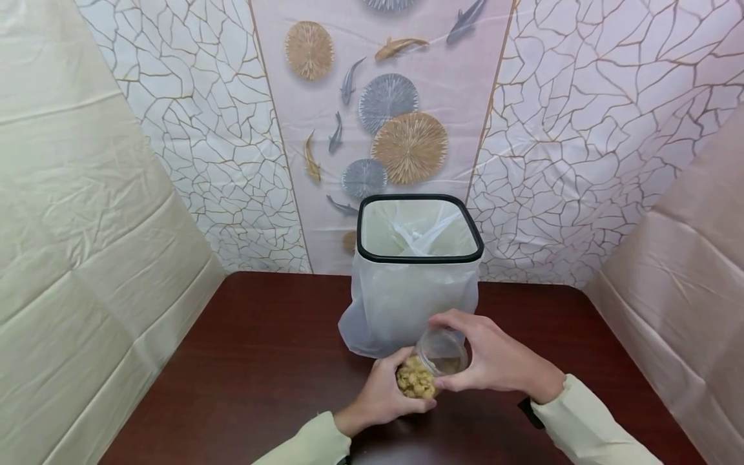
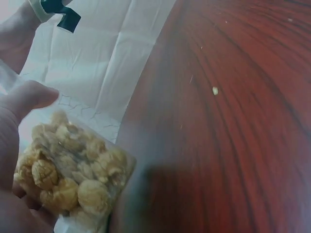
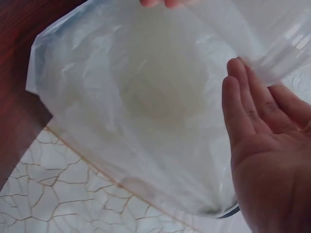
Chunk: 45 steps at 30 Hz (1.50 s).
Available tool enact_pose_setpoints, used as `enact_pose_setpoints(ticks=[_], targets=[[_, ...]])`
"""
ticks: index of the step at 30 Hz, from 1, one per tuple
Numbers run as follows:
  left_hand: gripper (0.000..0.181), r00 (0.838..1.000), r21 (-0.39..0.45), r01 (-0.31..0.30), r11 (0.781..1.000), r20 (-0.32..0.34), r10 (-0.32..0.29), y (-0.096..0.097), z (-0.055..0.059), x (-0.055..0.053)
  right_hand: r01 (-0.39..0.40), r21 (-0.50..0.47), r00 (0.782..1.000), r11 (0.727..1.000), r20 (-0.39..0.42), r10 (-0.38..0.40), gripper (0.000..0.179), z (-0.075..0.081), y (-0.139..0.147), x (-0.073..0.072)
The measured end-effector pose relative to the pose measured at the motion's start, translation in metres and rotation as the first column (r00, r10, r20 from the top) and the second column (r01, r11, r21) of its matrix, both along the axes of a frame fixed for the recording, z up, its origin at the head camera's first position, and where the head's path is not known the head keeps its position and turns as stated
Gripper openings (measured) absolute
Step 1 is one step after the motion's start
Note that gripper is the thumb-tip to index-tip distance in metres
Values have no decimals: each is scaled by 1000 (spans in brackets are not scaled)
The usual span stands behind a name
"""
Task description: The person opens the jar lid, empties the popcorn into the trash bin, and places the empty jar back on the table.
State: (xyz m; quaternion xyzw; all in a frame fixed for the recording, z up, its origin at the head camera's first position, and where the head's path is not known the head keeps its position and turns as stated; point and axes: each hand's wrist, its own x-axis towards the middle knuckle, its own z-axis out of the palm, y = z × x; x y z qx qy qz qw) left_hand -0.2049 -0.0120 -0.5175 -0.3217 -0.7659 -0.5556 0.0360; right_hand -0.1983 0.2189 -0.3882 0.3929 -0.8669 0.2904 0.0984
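Caramel-coloured popcorn (image 1: 416,378) fills a clear plastic container (image 2: 127,167), which my left hand (image 1: 386,391) grips with the thumb on one side and fingers on the other. My right hand (image 1: 494,355) holds a round clear plastic cup (image 1: 443,352) between thumb and fingers, tilted, its rim close against the popcorn. Whether the cup and the container touch cannot be told. In the right wrist view, the right hand (image 3: 272,131) has its fingers along the cup (image 3: 286,53). The left wrist view shows the left thumb (image 2: 36,97) above the popcorn.
Just beyond my hands stands a white bin (image 1: 415,294) with a black rim (image 1: 418,259) and a translucent bag liner. The dark red wooden table (image 1: 261,361) carries a small pale crumb (image 2: 215,90). Fabric-covered walls (image 1: 168,97) surround the table's back and sides.
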Motion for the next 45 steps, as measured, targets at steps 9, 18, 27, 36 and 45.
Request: enact_pose_setpoints(ticks=[9,18,27,36,45], targets=[[76,994,-123,-96,988,-72,88,-25,16,5,35,11,999,999,-22,-35,82,0,-13,13],[80,961,-263,-240,934,-200,191,-49,27,8,113,35,993,993,30,-114,74,5,-23,17],[85,919,-357,-354,864,-305,250,-65,31,9,100,75,995,992,16,-101,66,-4,-38,4],[81,907,-357,-359,862,-353,231,-72,34,10,57,45,998,997,-14,-56,63,-12,-41,-1],[74,915,-282,-299,911,-355,191,-74,37,8,13,5,997,1000,-81,-13,58,-8,-39,-2]])
